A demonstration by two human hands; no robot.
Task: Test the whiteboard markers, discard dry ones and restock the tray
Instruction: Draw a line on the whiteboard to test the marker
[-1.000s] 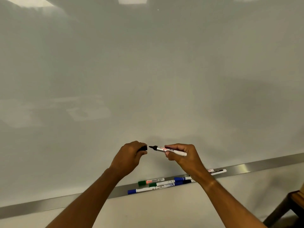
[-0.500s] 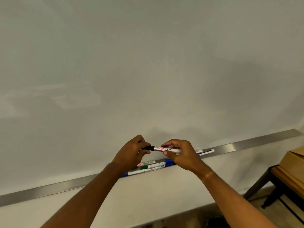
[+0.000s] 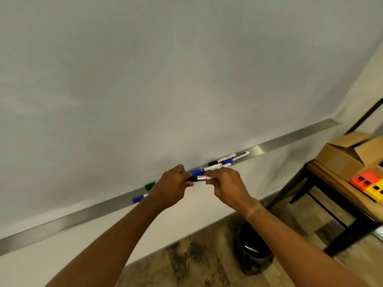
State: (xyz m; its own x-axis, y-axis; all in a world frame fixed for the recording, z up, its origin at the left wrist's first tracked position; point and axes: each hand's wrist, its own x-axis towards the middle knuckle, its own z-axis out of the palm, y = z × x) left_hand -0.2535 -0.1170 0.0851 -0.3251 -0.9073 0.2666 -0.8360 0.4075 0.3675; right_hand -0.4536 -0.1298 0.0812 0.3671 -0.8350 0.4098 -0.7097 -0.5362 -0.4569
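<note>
A black whiteboard marker (image 3: 200, 178) with a white barrel is held level in front of the metal tray (image 3: 87, 212). My left hand (image 3: 170, 188) grips its black cap end, and the cap sits on the marker. My right hand (image 3: 227, 186) pinches the barrel. Several markers lie in the tray behind my hands: a green-capped one (image 3: 150, 186), a blue-capped one (image 3: 138, 198), another blue one (image 3: 204, 170) and black ones (image 3: 224, 159). The whiteboard (image 3: 165, 79) above is blank.
A black waste bin (image 3: 253, 250) stands on the wooden floor below my right arm. To the right, a dark-legged table (image 3: 323, 183) carries an open cardboard box (image 3: 350, 154) and orange and yellow blocks (image 3: 371, 184).
The cap, held apart in my left hand a second ago, is now pushed back onto the marker. My view has swung down and right, showing the bin and table.
</note>
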